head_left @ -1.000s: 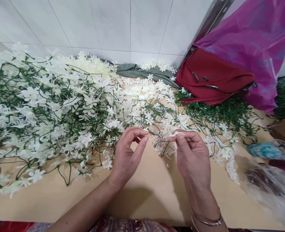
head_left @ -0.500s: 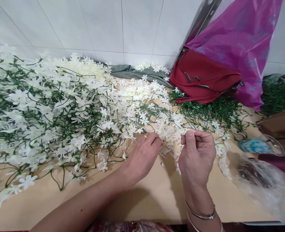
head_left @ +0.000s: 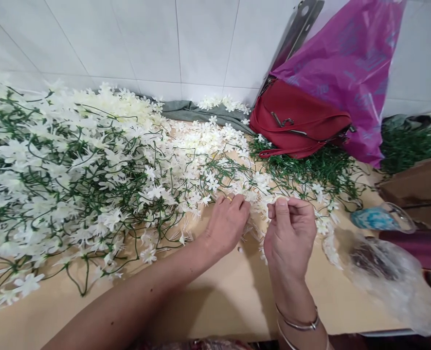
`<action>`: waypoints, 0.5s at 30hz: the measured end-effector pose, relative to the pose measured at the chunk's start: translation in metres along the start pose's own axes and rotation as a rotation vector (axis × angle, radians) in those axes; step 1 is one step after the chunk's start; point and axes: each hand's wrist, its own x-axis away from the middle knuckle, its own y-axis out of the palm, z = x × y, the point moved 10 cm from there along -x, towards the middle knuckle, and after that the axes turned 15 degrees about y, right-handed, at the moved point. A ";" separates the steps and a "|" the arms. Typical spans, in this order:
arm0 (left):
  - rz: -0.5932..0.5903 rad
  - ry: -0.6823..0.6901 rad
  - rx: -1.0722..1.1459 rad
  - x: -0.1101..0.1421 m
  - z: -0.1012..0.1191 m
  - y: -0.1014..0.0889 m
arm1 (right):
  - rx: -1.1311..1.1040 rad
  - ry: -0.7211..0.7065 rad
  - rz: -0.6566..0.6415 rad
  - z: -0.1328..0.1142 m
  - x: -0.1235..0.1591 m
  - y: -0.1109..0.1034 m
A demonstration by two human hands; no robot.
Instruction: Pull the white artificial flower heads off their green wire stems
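Observation:
My left hand [head_left: 227, 224] reaches into a small heap of loose white flower pieces [head_left: 254, 194] in the middle of the tan table [head_left: 219, 301], fingers curled down among them. Whether it grips one is hidden. My right hand [head_left: 289, 233] is held just to the right, thumb and forefinger pinched on a small white flower piece [head_left: 278, 198]. A big pile of white artificial flowers on green wire stems [head_left: 65, 165] covers the left half of the table.
A red handbag [head_left: 296, 121] leans at the back right under a purple plastic bag [head_left: 350, 63]. Bare green stems [head_left: 317, 170] lie before it. A clear plastic bag [head_left: 386, 277], a blue-filled clear container [head_left: 381, 218] and a cardboard box [head_left: 420, 187] stand at right.
My left hand moved forward and right from an open pinch above the table down into the loose flower pieces. My right hand turned slightly, keeping its pinch on the white piece.

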 end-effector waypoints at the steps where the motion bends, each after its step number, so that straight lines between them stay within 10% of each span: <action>1: 0.020 -0.003 0.005 0.002 -0.004 -0.003 | -0.005 0.004 -0.001 0.000 0.000 0.000; 10: 0.520 -0.227 0.308 0.041 -0.062 -0.075 | -0.004 0.049 -0.051 0.004 0.004 0.006; 15: 0.429 -0.315 0.394 0.056 -0.069 -0.071 | 0.017 0.065 -0.071 0.006 0.004 0.007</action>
